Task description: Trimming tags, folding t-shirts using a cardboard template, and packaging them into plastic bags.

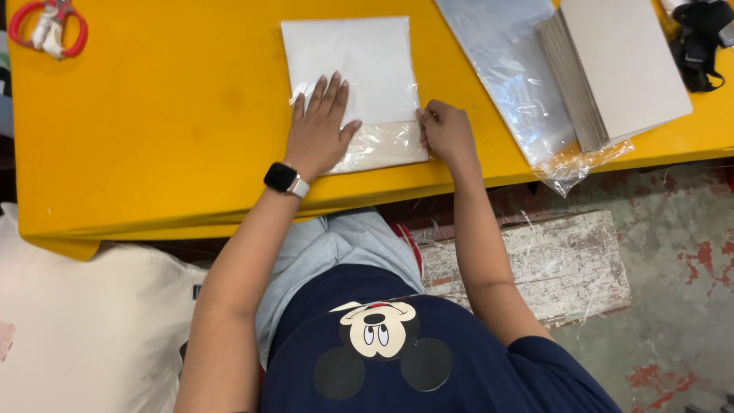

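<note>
A flat white folded item in a clear plastic bag lies on the yellow table. My left hand, with a dark smartwatch on its wrist, rests flat on the bag's near left part, fingers spread. My right hand pinches the bag's right edge near its open, crinkled end, where the plastic extends past the white item.
A stack of grey cardboard sheets sits on a pile of clear plastic bags at the right. Red-handled scissors lie at the far left corner. A black strap item is at far right. A worn white bench stands below.
</note>
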